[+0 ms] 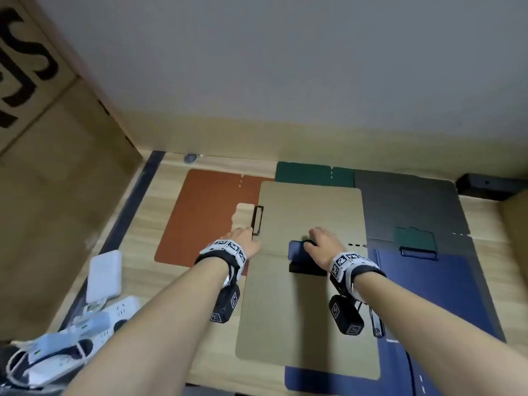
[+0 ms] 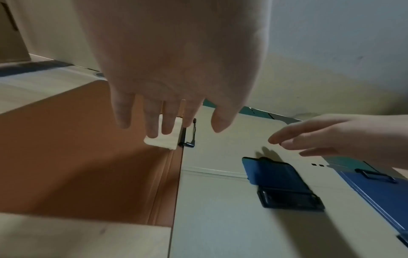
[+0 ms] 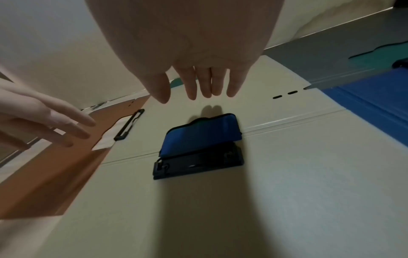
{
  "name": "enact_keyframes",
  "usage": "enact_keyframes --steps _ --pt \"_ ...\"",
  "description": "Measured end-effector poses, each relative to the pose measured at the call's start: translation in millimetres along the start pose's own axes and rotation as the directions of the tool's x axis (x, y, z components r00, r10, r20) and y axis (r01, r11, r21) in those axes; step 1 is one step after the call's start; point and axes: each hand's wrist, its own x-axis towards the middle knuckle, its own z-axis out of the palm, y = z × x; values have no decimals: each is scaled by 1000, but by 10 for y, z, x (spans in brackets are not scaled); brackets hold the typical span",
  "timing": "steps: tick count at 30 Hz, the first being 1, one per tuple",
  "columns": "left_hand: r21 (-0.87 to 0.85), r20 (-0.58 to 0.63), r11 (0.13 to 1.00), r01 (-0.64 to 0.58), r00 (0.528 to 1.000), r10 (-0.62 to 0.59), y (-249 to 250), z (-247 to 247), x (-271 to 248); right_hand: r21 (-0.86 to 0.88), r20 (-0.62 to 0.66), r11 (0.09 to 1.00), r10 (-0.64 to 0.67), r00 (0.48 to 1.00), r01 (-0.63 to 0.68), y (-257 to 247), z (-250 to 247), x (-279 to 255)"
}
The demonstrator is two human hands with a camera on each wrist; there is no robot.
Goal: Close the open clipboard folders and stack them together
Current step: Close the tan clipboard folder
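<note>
Left hand (image 1: 241, 238) fingers straight, spread, holding nothing, above left edge of beige folder (image 1: 308, 304). Right hand (image 1: 324, 245) fingers extended, empty, over blue clip (image 1: 297, 251) at beige folder's fold. Beige folder lies open atop orange folder (image 1: 200, 215), green folder (image 1: 314, 174), grey folder (image 1: 408, 204), blue folder (image 1: 445, 295) on wooden desk (image 1: 148, 232).

Beige folder (image 1: 308, 295) open flat, left hand (image 1: 243, 238) at its edge, right hand (image 1: 325, 244) over blue clip (image 1: 297, 251)
</note>
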Motion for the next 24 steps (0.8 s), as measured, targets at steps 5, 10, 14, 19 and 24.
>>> enact_keyframes --steps 5,10,14,19,24 --pt "-1 -13 1000 -17 1000 17 6 -18 368 1 -45 998 64 997 -64 23 0 157" --pt "27 -50 999 -29 998 31 39 -49 690 -23 -77 998 57 995 -59 49 29 303" --pt "97 -86 995 -19 996 28 88 -133 912 -41 -110 998 51 993 -56 29 8 455" --pt "195 -84 981 17 996 -1 88 -129 1084 -56 -99 996 68 993 -74 -29 33 585" --pt "215 -132 976 -27 990 57 55 1 1136 -142 -84 987 64 994 -76 -52 151 600"
